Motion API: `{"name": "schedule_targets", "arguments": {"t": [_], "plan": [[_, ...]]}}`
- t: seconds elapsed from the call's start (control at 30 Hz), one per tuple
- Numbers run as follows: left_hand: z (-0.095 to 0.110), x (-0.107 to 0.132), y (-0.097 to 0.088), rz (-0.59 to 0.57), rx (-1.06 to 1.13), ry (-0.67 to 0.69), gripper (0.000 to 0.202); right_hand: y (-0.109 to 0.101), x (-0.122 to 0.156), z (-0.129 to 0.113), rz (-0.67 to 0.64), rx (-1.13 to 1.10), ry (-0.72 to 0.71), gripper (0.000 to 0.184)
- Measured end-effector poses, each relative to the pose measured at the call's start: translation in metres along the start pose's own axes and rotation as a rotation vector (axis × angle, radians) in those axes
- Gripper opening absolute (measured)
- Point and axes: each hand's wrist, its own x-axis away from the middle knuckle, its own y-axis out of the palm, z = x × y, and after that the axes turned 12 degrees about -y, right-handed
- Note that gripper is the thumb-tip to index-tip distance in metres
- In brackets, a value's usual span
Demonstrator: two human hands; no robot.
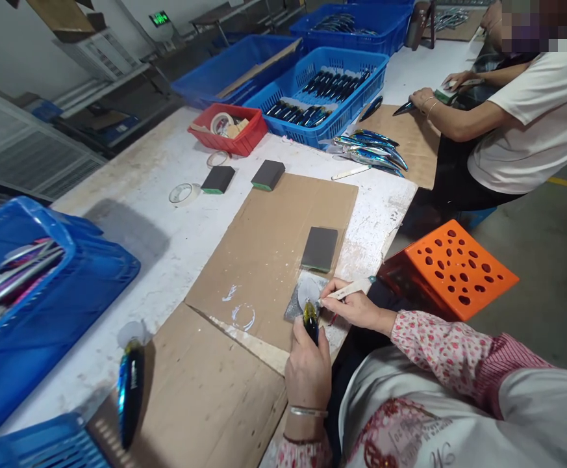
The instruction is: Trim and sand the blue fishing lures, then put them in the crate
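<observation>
My left hand [307, 369] is closed around a dark fishing lure [310, 320] with a yellow-green head, held nose-down on a grey sanding sheet [295, 300] at the table's near edge. My right hand [354, 307] pinches a thin pale stick-like tool [349, 290], its tip at the lure's clear lip. A grey sanding block [319, 248] lies just beyond on the cardboard mat [278, 240].
Another lure [130, 390] lies at the near left beside blue crates [44, 312]. Two sanding blocks [244, 177], tape rolls [183, 193], a red bin [228, 128] and blue baskets of lures [322, 94] stand farther back. A co-worker's hands [422, 97] work at the right. An orange stool [451, 268] stands beside me.
</observation>
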Motion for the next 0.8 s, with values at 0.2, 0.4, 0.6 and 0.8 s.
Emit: {"name": "schedule_targets", "arguments": {"t": [0.2,0.4,0.6,0.8], "plan": [[0.0003,-0.0004,-0.0025,-0.025,0.013,-0.024,0.044,0.0058,0.0001,-0.0011,-0.012,-0.058,0.14,0.023],[0.0003,0.0002,-0.0036,-0.035,0.056,-0.022,0.045,0.0066,0.0003,-0.0016,0.025,0.069,0.064,0.016],[-0.0005,0.001,-0.0016,0.001,0.047,0.003,0.047,0.0056,-0.0005,-0.0008,0.102,0.092,0.019,0.015],[0.0026,0.0024,0.0004,0.028,-0.016,-0.016,0.047,0.0087,0.0027,0.0021,0.082,0.067,0.018,0.016]]}}
